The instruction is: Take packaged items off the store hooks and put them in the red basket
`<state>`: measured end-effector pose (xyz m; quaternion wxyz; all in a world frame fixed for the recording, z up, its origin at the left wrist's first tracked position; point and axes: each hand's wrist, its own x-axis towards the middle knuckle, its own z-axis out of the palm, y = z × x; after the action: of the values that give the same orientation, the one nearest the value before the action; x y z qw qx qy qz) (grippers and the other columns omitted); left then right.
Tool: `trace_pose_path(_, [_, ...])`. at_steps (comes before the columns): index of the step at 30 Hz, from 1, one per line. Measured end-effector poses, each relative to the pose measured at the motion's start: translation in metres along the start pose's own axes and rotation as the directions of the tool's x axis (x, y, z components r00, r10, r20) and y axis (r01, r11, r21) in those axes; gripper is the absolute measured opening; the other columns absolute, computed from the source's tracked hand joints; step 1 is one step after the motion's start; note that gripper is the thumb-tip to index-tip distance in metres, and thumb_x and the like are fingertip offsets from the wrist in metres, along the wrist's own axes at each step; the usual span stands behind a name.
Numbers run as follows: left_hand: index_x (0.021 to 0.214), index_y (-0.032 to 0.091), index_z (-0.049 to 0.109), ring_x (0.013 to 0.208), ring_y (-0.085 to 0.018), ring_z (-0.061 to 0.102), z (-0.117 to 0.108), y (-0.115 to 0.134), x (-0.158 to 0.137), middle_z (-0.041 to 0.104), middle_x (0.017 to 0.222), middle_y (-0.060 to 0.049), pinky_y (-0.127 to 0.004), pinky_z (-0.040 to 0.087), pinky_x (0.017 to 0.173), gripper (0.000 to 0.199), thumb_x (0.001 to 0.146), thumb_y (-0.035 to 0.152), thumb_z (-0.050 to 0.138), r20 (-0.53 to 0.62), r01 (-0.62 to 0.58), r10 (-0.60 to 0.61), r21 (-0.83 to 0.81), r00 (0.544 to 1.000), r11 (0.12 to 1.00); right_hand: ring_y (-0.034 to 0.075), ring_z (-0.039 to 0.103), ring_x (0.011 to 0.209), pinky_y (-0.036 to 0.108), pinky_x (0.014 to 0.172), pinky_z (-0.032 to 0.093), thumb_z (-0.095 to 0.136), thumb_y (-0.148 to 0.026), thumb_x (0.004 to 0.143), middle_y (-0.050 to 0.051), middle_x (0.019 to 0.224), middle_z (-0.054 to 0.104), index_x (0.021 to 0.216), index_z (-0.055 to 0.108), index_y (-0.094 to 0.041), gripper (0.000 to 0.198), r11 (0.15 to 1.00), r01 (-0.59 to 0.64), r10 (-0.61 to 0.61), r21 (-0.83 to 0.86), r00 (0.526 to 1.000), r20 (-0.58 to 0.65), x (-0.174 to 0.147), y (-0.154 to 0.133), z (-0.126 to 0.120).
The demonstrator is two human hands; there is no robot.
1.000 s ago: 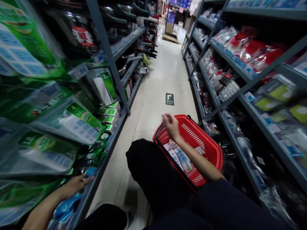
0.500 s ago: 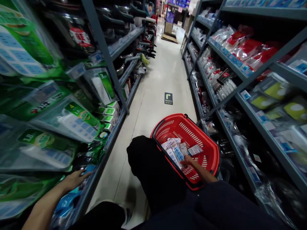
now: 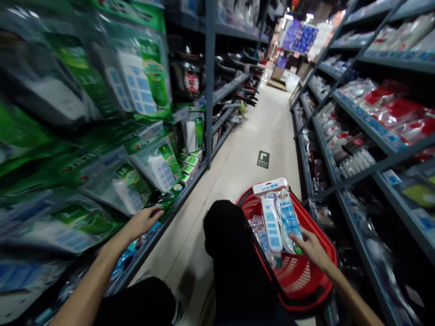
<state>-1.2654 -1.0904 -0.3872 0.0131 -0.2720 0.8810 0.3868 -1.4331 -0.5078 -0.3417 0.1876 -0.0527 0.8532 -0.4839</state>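
Observation:
In my right hand (image 3: 307,246) is a packaged power strip (image 3: 272,224), white with blue sockets and a coiled cord, in a clear pack with a white header. The fingers grip its lower right edge, and it is tilted above the red shopping basket (image 3: 326,290). Beneath it several small packs (image 3: 260,233) lie in the basket, partly covered. My left hand (image 3: 144,222) reaches over the front of the bottom shelf on the left, fingers stretched out and holding nothing visible. Blue packages (image 3: 120,267) lie below it, and bagged green-labelled power strips (image 3: 127,192) hang beside it.
My bent knee (image 3: 222,226) is right beside the basket. A shelf upright (image 3: 210,90) stands ahead on the left. Racks of bagged goods (image 3: 390,113) line the right side. The tiled aisle (image 3: 238,158) carries an exit sign (image 3: 263,159); cartons (image 3: 277,74) stand at its far end.
My right hand has come up from inside the basket with the power strip, which now shows above the small packs. My left hand has moved forward along the shelf. The view has turned left.

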Motion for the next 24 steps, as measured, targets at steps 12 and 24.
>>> trace_pose_path(12, [0.111, 0.014, 0.076, 0.096, -0.03, 0.073, -0.029, 0.126, -0.083, 0.076, 0.109, -0.02, -0.04, 0.056, 0.088, 0.072, 0.073, 0.074, 0.069, -0.19, -0.327, 0.327, -0.837, 0.926, 0.438, 0.035, 0.072, 0.08, 0.047, 0.077, 0.063, 0.079, -0.053, 0.069, 0.007, 0.086, 0.076, 0.088, 0.079, -0.033, 0.027, 0.867, 0.494, -0.469, -0.071, 0.855, 0.219, 0.006, -0.157, 0.113])
trace_pose_path(24, [0.065, 0.012, 0.068, 0.053, -0.008, 0.046, -0.054, 0.062, -0.16, 0.058, 0.06, -0.002, -0.02, 0.033, 0.05, 0.044, 0.081, 0.052, 0.075, -0.411, -0.357, -0.059, -0.846, 0.91, 0.397, 0.028, 0.07, 0.103, 0.045, 0.099, 0.055, 0.064, -0.049, 0.09, 0.009, 0.117, 0.072, 0.126, 0.068, -0.026, 0.043, 0.805, 0.584, -0.437, 0.108, 0.46, 0.773, -0.002, -0.206, 0.259])
